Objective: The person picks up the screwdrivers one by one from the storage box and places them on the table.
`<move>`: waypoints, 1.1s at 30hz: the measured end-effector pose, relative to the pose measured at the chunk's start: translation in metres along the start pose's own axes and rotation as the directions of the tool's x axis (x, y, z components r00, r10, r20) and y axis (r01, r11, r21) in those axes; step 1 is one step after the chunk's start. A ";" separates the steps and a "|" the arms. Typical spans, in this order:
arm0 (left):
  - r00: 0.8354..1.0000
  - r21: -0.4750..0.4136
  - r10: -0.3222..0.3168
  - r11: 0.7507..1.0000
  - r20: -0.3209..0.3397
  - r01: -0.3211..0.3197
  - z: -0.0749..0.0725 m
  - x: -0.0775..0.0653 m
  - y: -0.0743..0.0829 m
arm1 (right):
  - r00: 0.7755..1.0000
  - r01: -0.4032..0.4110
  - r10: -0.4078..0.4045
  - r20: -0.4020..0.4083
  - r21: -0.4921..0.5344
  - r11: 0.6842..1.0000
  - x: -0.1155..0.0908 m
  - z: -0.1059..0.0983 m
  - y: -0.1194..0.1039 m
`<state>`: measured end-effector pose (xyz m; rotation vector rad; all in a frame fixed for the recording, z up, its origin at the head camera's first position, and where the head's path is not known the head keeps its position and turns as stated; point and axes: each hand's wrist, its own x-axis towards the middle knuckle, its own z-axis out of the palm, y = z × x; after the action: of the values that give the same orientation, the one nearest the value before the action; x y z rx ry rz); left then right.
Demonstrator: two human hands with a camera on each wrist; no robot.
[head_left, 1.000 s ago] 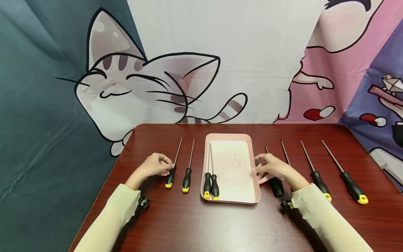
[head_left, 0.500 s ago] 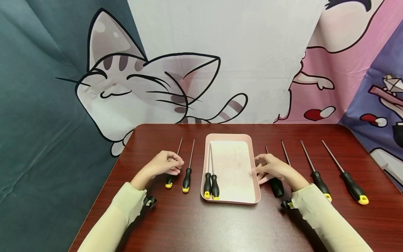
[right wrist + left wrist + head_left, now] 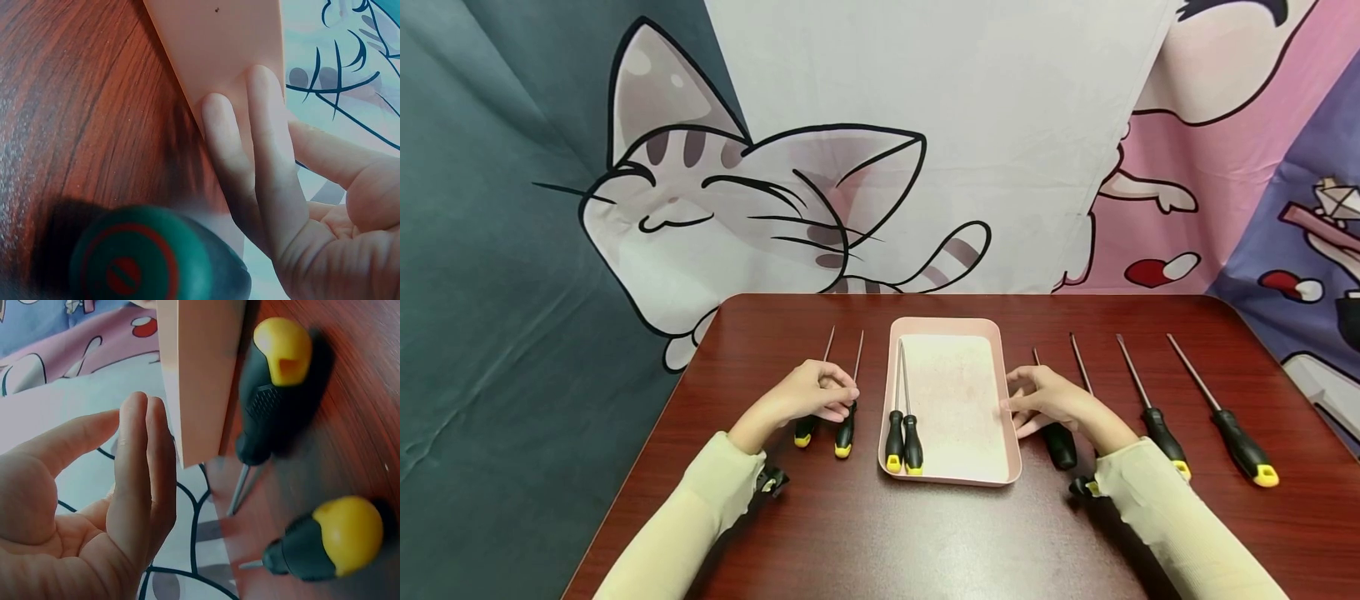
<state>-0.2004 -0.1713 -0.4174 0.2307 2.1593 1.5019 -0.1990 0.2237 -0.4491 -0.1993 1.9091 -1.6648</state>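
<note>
My left hand [image 3: 816, 392] hovers over two black-and-yellow screwdrivers, the inner one [image 3: 845, 437] and the outer one [image 3: 805, 432]. In the left wrist view its fingers are fairly straight, thumb near the fingertips, with nothing between them; both yellow handle ends lie to the side. Against the right outer wall of a shallow pink tray [image 3: 962, 400] rest the fingertips of my right hand [image 3: 1043, 396]. Two more screwdrivers [image 3: 903, 442] lie side by side along the tray's left side. A dark green screwdriver handle [image 3: 137, 256] lies near the right hand.
Right of the tray are several screwdrivers, among them one with a yellow-ended handle [image 3: 1163, 437] and the far-right one [image 3: 1243, 446]. One shaft [image 3: 1081, 362] runs behind the right hand. Behind the brown table [image 3: 925, 542] hangs a cartoon cloth [image 3: 1000, 125].
My left hand has moved rightward, from beside the outer left screwdriver's handle to over the inner one. The right hand, tray and screwdrivers stay in place.
</note>
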 end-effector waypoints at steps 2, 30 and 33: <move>1.000 -0.001 0.008 1.000 0.016 -0.008 0.003 0.001 0.001 | 1.000 -0.001 0.001 -0.002 0.001 1.000 0.000 0.000 0.000; 0.993 0.122 0.059 0.990 0.098 -0.071 0.059 0.021 0.026 | 1.000 0.002 -0.002 -0.008 -0.008 1.000 0.000 -0.001 -0.001; 0.996 0.185 0.044 0.981 0.081 -0.059 0.063 0.021 0.026 | 1.000 -0.001 0.001 -0.012 -0.010 1.000 0.000 0.001 0.000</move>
<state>-0.1909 -0.1005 -0.4169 0.4048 2.2486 1.2948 -0.1989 0.2228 -0.4489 -0.1926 1.9263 -1.6590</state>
